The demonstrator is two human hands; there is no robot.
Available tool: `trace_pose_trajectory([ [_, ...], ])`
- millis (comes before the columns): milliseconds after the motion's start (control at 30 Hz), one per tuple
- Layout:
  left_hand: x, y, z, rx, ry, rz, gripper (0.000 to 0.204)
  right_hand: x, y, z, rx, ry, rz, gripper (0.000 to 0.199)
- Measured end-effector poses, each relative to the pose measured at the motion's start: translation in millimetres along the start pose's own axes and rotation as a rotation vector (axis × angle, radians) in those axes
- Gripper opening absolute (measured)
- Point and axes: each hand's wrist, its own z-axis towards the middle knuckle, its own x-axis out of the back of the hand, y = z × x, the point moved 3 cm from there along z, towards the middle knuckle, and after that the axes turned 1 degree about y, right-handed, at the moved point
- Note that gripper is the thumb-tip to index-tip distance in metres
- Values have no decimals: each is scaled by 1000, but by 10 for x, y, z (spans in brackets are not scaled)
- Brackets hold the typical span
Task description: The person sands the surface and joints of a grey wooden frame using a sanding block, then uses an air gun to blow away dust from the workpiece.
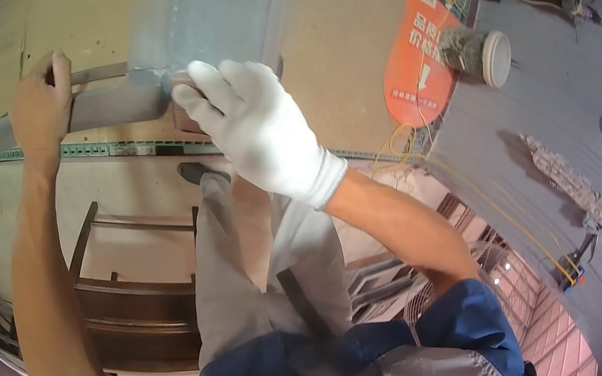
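A long dark wooden strip [118, 103] lies across a pale board [339, 32], the bare left hand [39, 103] curled around its left part, the white-gloved right hand [252, 129] pressing a small brown block [185, 118] against it, near a plastic jar [480, 53].

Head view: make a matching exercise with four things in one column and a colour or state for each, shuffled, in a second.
1. left hand
2. right hand
3. jar
4. sign

a. orange
b. bare, gripping the wooden strip
c. lying on its side, white lid
d. in a white glove

Pairs: 1-b, 2-d, 3-c, 4-a
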Motion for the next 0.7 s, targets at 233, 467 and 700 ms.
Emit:
trace_pose_trajectory([
  [233,144,-37,-75,4,11,25,45,478,313,-1074,-381,51,12,74],
  [467,24,-58,7,-79,26,70,48,301,723,-372,-305,186,-3,61],
  [700,93,-43,-54,-117,27,40,48,115,335,-732,-309,230,97,54],
])
